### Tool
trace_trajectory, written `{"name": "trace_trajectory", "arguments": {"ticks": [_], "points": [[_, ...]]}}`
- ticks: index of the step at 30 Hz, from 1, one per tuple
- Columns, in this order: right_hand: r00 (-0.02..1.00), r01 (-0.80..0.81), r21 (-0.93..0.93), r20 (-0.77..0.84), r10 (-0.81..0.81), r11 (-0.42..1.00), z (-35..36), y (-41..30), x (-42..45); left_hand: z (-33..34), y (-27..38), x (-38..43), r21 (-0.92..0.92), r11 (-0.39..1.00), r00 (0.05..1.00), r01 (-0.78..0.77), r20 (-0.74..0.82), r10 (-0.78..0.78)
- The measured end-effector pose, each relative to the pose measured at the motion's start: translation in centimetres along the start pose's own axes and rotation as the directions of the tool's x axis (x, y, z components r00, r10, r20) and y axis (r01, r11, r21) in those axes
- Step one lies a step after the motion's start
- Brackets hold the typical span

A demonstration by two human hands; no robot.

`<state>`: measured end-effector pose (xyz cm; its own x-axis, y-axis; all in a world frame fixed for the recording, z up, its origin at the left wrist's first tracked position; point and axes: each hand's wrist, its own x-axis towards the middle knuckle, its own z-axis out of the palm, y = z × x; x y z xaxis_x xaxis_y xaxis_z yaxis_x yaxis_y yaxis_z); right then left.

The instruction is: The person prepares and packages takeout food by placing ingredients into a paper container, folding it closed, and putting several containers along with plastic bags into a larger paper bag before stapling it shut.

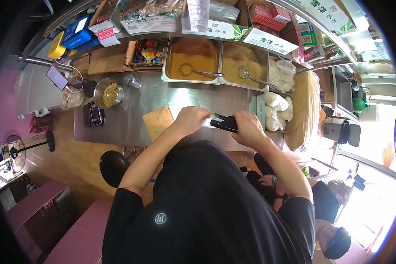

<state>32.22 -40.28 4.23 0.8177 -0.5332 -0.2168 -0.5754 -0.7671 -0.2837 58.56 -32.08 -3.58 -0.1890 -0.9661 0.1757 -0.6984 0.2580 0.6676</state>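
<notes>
Over the front of a steel counter (pixel 127 135), my right hand (pixel 249 128) grips a black stapler (pixel 226 123). Its jaws point left, towards my left hand (pixel 193 119). My left fingers pinch a small piece of clear plastic (pixel 208 121), seemingly a bag, at the jaws; most of it is hidden by the hand and stapler. Whether the jaws touch the plastic I cannot tell. A brown paper bag (pixel 155 121) lies flat on the counter just left of my left hand, partly behind my forearm.
Along the back stand two steel trays of powder, orange-brown (pixel 194 56) and yellowish (pixel 241 62), each with a ladle. A steel bowl of light-brown pieces (pixel 109 94) and phones (pixel 95 114) sit left. White filled bags (pixel 277 110) lie right. A seated person (pixel 323 201) is behind right.
</notes>
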Motion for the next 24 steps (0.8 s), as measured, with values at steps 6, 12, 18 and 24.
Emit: {"name": "trace_trajectory", "arguments": {"ticks": [6, 12, 18, 24], "points": [[0.704, -0.673, 0.448, 0.143, 0.696, 0.589, 12.7, 8.0, -2.6, 11.3, -4.9, 4.2, -0.254, 0.935, 0.945, 0.246, -0.151, -0.289], [0.572, -0.799, 0.328, 0.155, 0.805, 0.504, 21.9, 11.6, -3.0, 16.1, -3.8, 10.8, -0.354, 0.883, 0.885, 0.309, -0.233, -0.403], [0.735, -0.601, 0.319, -0.139, 0.664, 0.732, 22.0, 11.8, -2.8, 13.8, -4.4, 7.7, -0.222, 0.855, 0.808, 0.468, -0.285, -0.516], [0.826, -0.328, 0.435, -0.299, 0.478, 0.839, 18.9, 8.5, -0.6, 4.3, -4.8, -4.2, -0.214, 0.768, 0.644, 0.604, -0.436, -0.628]]}}
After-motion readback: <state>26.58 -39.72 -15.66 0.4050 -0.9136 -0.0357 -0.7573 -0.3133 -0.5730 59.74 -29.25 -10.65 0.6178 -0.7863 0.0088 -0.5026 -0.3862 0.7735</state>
